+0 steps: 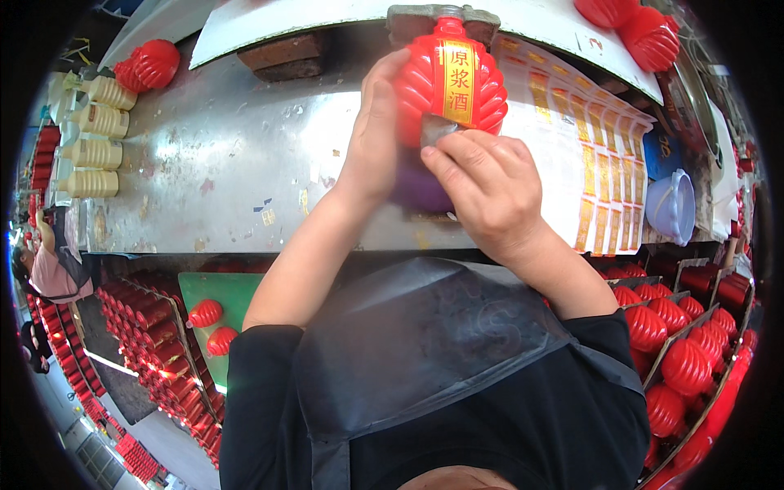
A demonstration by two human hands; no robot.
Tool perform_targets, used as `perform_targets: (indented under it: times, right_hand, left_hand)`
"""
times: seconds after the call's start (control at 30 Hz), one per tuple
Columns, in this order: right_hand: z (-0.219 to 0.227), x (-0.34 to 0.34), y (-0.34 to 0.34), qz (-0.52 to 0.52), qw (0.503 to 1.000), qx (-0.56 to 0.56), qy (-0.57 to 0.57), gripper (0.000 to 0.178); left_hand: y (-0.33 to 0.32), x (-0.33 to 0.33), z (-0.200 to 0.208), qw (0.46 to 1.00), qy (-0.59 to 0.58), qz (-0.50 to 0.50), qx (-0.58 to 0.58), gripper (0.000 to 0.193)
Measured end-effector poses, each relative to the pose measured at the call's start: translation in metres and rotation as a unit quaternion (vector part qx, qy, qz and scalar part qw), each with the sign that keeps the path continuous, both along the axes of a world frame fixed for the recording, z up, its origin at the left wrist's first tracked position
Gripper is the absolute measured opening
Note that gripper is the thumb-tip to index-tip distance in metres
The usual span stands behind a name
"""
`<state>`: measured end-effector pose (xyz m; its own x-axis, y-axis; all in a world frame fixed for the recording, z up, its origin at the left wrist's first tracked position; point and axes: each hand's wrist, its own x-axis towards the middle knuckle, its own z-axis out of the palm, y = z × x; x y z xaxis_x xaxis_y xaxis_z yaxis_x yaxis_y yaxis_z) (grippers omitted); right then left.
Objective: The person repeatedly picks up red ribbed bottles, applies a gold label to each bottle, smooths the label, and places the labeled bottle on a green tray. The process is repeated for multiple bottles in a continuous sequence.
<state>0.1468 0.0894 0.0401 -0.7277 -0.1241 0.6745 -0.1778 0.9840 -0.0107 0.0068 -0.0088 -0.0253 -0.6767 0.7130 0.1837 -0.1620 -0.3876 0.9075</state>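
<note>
A red ribbed bottle [495,86] with a short neck lies over the metal table at the top middle, its neck in a grey notched holder [483,27]. A yellow and red label [460,82] runs down the bottle's front. My left hand [377,135] grips the bottle's left side; its fingertips are partly hidden. In my right hand [490,180] is a small grey scraper [437,129], pinched between thumb and fingers. The scraper's edge touches the bottle at the label's lower end. Something dark purple [420,186] shows below the bottle, blurred.
Sheets of gold labels [600,175] lie right of the bottle, beside a pale blue bucket [671,206]. Several cream bottles [98,153] line the table's left end. Crates of red bottles [686,367] stand lower right. A white shelf [327,20] rests on bricks [282,55]. Another person [61,269] is far left.
</note>
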Motion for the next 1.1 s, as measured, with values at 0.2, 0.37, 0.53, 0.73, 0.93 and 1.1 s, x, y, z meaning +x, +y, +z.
perform_targets:
  times: [0.2, 0.37, 0.53, 0.73, 0.93, 1.1]
  right_hand:
    - [-0.021, 0.006, -0.015, -0.015, 0.999, -0.022, -0.042, 0.026]
    - [-0.011, 0.001, -0.008, 0.061, 0.992, -0.114, -0.004, 0.023]
    - [-0.011, 0.012, 0.027, -0.040, 0.981, -0.169, 0.083, 0.039]
    - [-0.020, 0.026, 0.030, 0.044, 0.990, -0.137, 0.004, 0.031]
    - [-0.004, 0.014, 0.050, -0.130, 0.876, -0.459, -0.073, 0.033]
    - [-0.017, -0.007, 0.053, -0.167, 0.884, -0.407, -0.158, 0.082]
  left_hand:
    - [-0.002, 0.001, 0.006, 1.000, -0.020, -0.014, -0.001, 0.075]
    - [-0.003, 0.000, 0.004, 1.000, -0.003, -0.009, -0.013, 0.077]
    - [-0.002, -0.001, -0.004, 0.984, 0.149, 0.057, -0.078, 0.076]
    - [0.003, 0.007, -0.011, 0.933, 0.289, 0.150, -0.150, 0.073]
    - [0.005, 0.006, -0.014, 0.948, 0.255, 0.145, -0.123, 0.076]
    - [0.007, 0.009, -0.011, 0.933, 0.281, 0.158, -0.159, 0.079]
